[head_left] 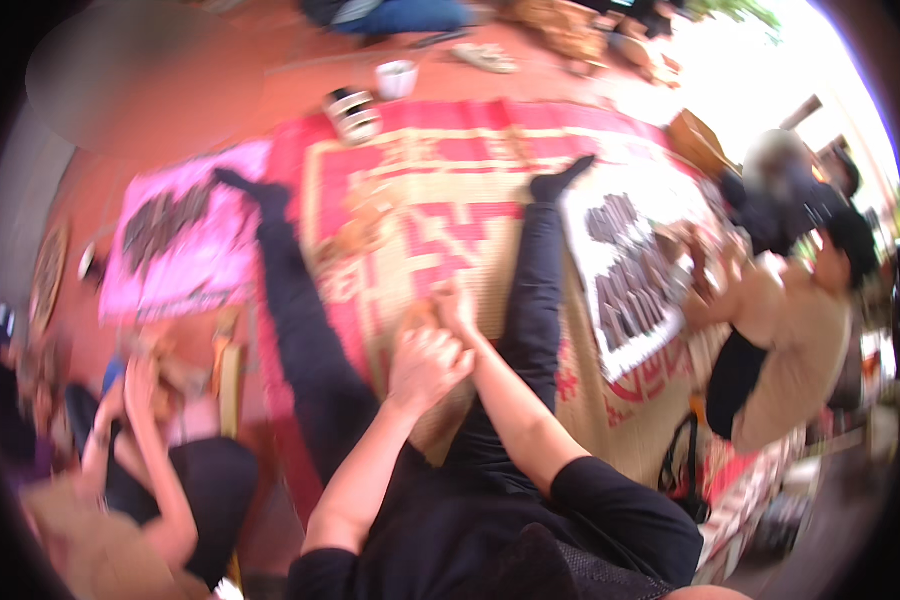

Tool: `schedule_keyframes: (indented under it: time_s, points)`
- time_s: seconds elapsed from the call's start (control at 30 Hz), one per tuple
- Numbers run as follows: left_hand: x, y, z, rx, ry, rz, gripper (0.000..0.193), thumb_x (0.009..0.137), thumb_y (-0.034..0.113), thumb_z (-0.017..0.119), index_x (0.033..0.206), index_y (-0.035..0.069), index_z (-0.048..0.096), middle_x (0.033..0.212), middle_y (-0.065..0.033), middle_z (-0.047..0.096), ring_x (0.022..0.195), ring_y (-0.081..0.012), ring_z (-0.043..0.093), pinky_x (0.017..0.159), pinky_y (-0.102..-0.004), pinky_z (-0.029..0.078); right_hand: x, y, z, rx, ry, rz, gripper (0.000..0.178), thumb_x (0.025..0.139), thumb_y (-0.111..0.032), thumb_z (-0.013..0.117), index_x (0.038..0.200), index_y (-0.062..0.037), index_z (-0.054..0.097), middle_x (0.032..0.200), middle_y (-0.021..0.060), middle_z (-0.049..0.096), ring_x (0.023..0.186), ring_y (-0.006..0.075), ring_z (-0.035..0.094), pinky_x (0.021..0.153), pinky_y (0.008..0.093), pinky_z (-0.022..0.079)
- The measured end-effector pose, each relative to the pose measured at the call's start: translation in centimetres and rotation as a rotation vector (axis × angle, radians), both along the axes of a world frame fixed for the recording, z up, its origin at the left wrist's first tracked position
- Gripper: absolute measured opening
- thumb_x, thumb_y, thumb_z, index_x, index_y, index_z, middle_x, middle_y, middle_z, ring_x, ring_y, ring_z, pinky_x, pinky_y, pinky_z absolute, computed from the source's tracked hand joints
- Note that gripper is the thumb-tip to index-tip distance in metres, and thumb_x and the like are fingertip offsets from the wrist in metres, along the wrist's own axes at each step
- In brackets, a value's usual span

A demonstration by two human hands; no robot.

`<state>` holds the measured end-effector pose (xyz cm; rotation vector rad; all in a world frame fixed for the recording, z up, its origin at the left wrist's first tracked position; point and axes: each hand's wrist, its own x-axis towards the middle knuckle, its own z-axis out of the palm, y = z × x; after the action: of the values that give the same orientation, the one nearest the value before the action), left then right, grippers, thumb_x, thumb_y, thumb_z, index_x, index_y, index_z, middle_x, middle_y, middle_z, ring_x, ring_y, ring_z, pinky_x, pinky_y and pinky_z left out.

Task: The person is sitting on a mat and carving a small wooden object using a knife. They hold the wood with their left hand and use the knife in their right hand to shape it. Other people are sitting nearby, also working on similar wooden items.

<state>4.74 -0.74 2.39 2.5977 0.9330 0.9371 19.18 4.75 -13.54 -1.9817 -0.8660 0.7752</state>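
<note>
My left hand (425,365) is closed, its fingers curled, in front of my body between my outstretched legs. My right hand (454,306) reaches just beyond it, close against it, with its fingers closed too. At the fingers shows a small orange-brown piece (419,315), too blurred to name, and I cannot tell which hand grips it. Both hands are above a red and straw-coloured woven mat (450,260). Farther ahead on the mat, some tan-brown pieces (362,232) lie scattered near my left leg.
Dark brown sticks (165,222) lie on a pink sheet (240,180) at left. More dark sticks (630,300) rest on a white sheet (585,235) at right, beside a seated person (800,340). Another person (150,460) works at lower left. A white cup (397,80) stands beyond the mat.
</note>
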Motion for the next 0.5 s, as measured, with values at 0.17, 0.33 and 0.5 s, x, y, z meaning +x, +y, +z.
schedule_keyframes:
  time_s: [0.17, 0.33, 0.5]
  points:
    - [0.1, -0.6, 0.0, -0.035, 0.039, 0.009, 0.022, 0.078, 0.025, 0.069, 0.064, 0.012, 0.057, 0.071, -0.0023, 0.057, 0.071, -0.023, 0.055, 0.069, -0.0386, 0.04, -0.9, -1.3, 3.2, 0.137, 0.227, 0.047, 0.021, 0.078, -0.025, 0.073, 0.088, -0.0065, 0.069, 0.084, 0.0114, 0.07, 0.081, 0.0233, 0.067, 0.076, 0.0357, 0.051]
    - [0.5, -1.0, 0.2, -0.037, 0.067, -0.046, 0.023, 0.079, 0.026, 0.069, 0.065, 0.012, 0.057, 0.071, -0.0027, 0.056, 0.072, -0.0231, 0.054, 0.069, -0.0388, 0.039, -1.3, -1.2, 1.9, 0.142, 0.162, 0.072, 0.018, 0.081, -0.019, 0.07, 0.091, -0.0047, 0.065, 0.084, 0.0133, 0.07, 0.08, 0.026, 0.066, 0.078, 0.0364, 0.049]
    - [0.0, -0.9, 0.3, -0.053, 0.094, -0.017, 0.022, 0.079, 0.026, 0.069, 0.066, 0.011, 0.058, 0.071, -0.0036, 0.056, 0.073, -0.0233, 0.055, 0.07, -0.039, 0.04, -1.0, -0.1, 1.8, 0.159, 0.101, -0.031, 0.017, 0.079, -0.017, 0.072, 0.085, -0.0038, 0.063, 0.081, 0.0124, 0.068, 0.078, 0.0242, 0.065, 0.073, 0.0374, 0.049]
